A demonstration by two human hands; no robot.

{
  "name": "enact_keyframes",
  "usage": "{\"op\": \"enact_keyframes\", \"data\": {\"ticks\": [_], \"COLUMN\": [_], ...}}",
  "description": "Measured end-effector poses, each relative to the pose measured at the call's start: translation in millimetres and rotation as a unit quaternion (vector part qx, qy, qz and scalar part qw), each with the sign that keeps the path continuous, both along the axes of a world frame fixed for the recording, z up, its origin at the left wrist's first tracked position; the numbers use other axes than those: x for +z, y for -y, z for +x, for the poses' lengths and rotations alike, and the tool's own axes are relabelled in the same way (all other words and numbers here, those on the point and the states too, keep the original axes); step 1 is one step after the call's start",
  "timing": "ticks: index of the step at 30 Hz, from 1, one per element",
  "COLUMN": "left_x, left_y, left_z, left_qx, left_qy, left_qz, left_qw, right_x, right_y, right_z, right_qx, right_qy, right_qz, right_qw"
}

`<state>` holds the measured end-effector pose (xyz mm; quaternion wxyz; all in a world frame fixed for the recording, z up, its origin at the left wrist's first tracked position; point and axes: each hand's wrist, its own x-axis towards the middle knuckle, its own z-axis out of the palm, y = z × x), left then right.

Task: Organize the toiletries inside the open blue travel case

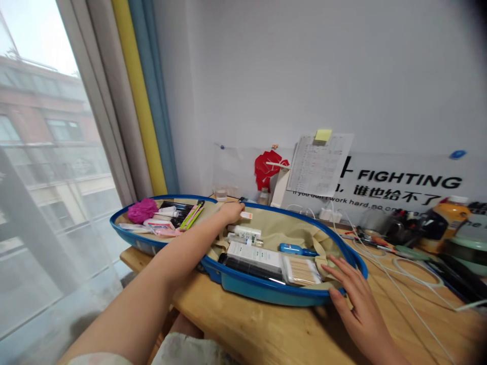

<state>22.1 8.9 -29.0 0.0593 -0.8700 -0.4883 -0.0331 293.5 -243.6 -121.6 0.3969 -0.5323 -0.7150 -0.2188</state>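
Observation:
An open blue suitcase [258,294] with a beige lining lies spread on the wooden table. My left hand [231,212] reaches across to its far side, fingers closed, with a small white item with an orange mark [246,215] sticking out of them. My right hand [353,299] rests with fingers apart on the near right rim. Between the hands lie white bottles [245,233], a white box [254,253], a blue bottle [292,249], a bag of cotton swabs [300,270] and a black case [251,268]. A purple bath puff [142,210] sits in the left half.
White cables [413,274], an orange bottle [449,223] and pens crowd the table's right side. Behind the suitcase stand a small jar [264,195] and papers [319,162] against the wall. Curtains [133,101] and a window are at left.

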Motion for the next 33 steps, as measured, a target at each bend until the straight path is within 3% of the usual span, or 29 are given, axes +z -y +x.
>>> {"op": "enact_keyframes", "data": {"ticks": [6,15,21,27,30,33], "left_x": [-26.3,-34.6,-30.0,-23.7,-8.3,13.5], "left_y": [-10.5,-7.3,-2.5,6.6,7.9,2.0], "left_z": [4.0,4.0,5.0,7.5,0.5,-33.4], "left_qx": [0.007,-0.003,0.000,0.000,0.007,0.047], "left_qy": [-0.014,-0.017,-0.020,-0.001,0.043,0.079], "left_qz": [-0.031,-0.050,-0.053,-0.047,-0.008,0.032], "left_qw": [0.999,0.999,0.998,0.999,0.999,0.995], "right_x": [-2.1,-1.4,-1.6,-1.4,-1.8,-3.1], "right_y": [-0.5,-0.8,-2.4,-2.1,-2.5,-3.0], "right_z": [1.4,4.5,4.9,7.5,8.4,8.7], "right_qx": [-0.005,-0.012,-0.002,-0.004,-0.003,0.000], "right_qy": [-0.014,-0.008,0.018,0.016,0.016,0.017], "right_qz": [-0.014,-0.030,0.003,-0.018,-0.020,-0.013], "right_qw": [1.000,0.999,1.000,1.000,1.000,1.000]}}
